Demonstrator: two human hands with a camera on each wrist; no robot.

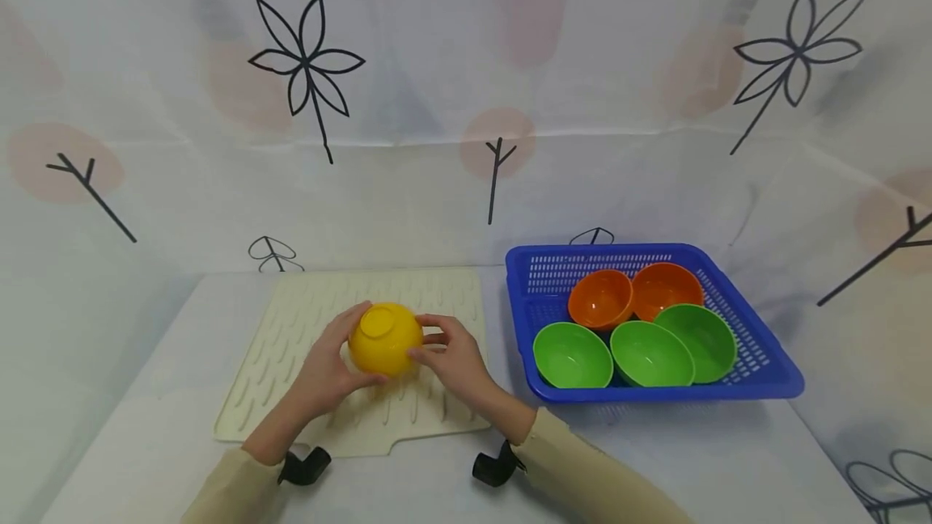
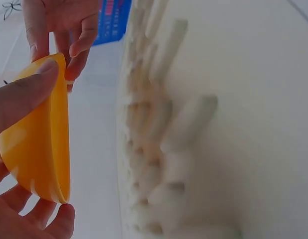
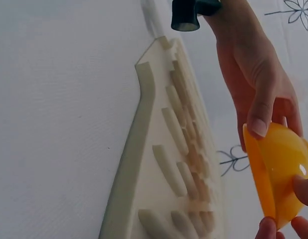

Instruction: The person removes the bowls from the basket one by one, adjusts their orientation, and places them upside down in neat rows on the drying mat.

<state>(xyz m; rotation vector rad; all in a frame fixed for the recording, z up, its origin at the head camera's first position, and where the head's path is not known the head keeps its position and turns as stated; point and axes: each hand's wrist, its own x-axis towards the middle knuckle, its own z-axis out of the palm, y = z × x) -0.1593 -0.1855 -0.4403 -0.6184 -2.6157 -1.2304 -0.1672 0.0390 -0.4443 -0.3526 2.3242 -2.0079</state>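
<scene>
A small yellow bowl [image 1: 387,348] is held bottom-up over a cream ridged drying mat [image 1: 291,346], its foot ring facing up toward the head camera. My left hand [image 1: 326,372] grips the bowl from the left, thumb on the near side and fingers round the far rim. From the right, my right hand [image 1: 466,366] pinches the rim between thumb and fingers. The left wrist view shows the bowl [image 2: 37,144] tilted, its rim apart from the mat [image 2: 253,129]. Its inside is mostly hidden.
Right of the mat stands a blue plastic basket [image 1: 535,310]. In it lie two orange bowls [image 1: 600,300] and three green bowls [image 1: 573,356]. A white cloth covers the table [image 1: 408,488], and a patterned curtain [image 1: 415,200] hangs behind it.
</scene>
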